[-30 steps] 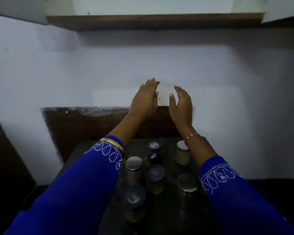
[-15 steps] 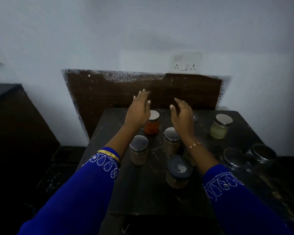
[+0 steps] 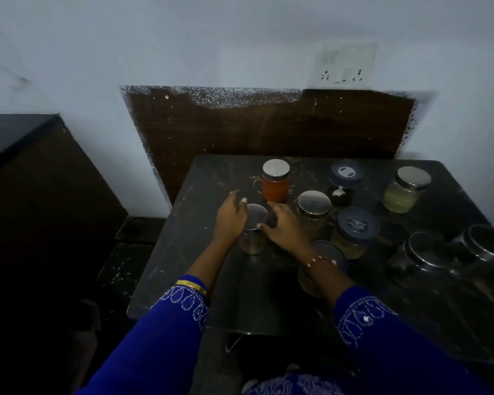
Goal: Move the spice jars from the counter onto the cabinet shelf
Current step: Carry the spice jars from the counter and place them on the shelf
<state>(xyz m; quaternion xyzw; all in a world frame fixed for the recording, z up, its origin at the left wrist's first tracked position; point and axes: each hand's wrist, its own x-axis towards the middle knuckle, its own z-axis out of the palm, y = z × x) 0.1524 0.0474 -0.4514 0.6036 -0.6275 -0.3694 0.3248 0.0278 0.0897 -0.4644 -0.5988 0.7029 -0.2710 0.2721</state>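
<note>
Several spice jars stand on the dark counter (image 3: 183, 266). My left hand (image 3: 230, 216) and my right hand (image 3: 285, 226) flank a silver-lidded jar (image 3: 253, 232) near the counter's left side, fingers touching its lid and sides. Behind it is an orange-filled jar (image 3: 275, 181). To the right are a silver-lidded jar (image 3: 313, 208), two blue-lidded jars (image 3: 354, 232) (image 3: 344, 178), and a pale green jar (image 3: 405, 189). My right forearm partly hides another blue-lidded jar (image 3: 330, 252). The cabinet shelf is out of view.
Two steel-lidded containers (image 3: 422, 255) (image 3: 485, 246) sit at the counter's right. A brown backsplash panel (image 3: 268, 124) and a wall socket (image 3: 344, 65) are behind. A dark cabinet (image 3: 26, 166) stands left, with a gap down to the floor beside the counter.
My view dropped from the shelf to the counter. Both hands came down from the wall and closed in around the silver-lidded jar at the left.
</note>
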